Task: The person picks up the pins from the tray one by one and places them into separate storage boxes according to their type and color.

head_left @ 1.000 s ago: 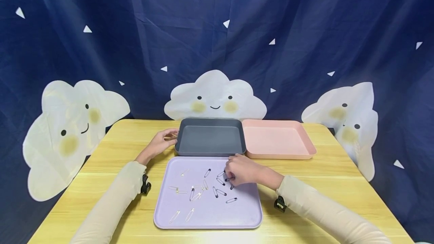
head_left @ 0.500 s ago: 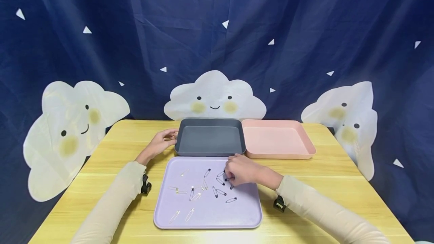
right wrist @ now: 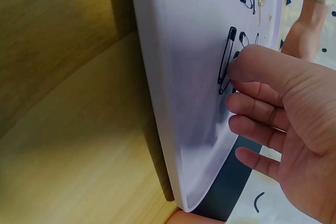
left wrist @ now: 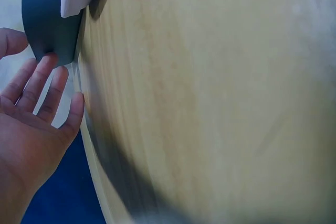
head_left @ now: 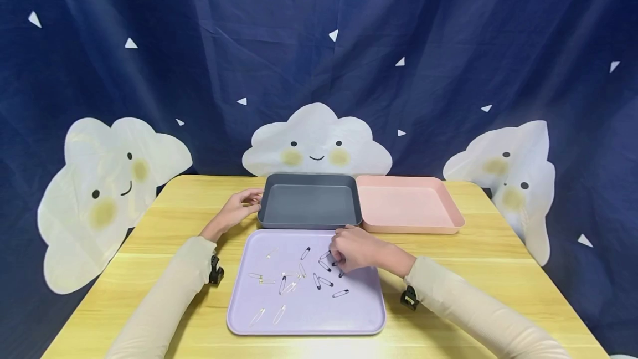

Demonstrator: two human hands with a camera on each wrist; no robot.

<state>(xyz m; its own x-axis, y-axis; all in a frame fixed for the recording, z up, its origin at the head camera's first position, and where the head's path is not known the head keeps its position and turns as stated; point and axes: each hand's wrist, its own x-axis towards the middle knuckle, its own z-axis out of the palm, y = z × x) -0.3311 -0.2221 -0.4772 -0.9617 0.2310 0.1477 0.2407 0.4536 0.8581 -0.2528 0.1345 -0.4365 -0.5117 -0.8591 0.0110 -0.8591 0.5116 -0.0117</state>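
My left hand (head_left: pixel 235 212) is at the left side of the dark grey tray (head_left: pixel 309 206), its fingers loosely spread. In the left wrist view its fingertips touch the tray's outer wall (left wrist: pixel 50 35). My right hand (head_left: pixel 356 249) is low over the far right part of the lilac tray (head_left: pixel 356 314). There its thumb and index finger pinch a black safety pin (right wrist: pixel 222 91), partly hidden by the thumb. Another black safety pin (right wrist: pixel 232 33) lies right beside the thumb. Several more black safety pins (head_left: pixel 341 293) and gold safety pins (head_left: pixel 281 307) lie scattered on the lilac tray.
A pink tray (head_left: pixel 408 204) adjoins the grey one on its right, at the back of the wooden table (head_left: pixel 473 270). The lilac tray lies in front of both. Behind the table hangs a navy curtain (head_left: pixel 279 32) with clouds on it.
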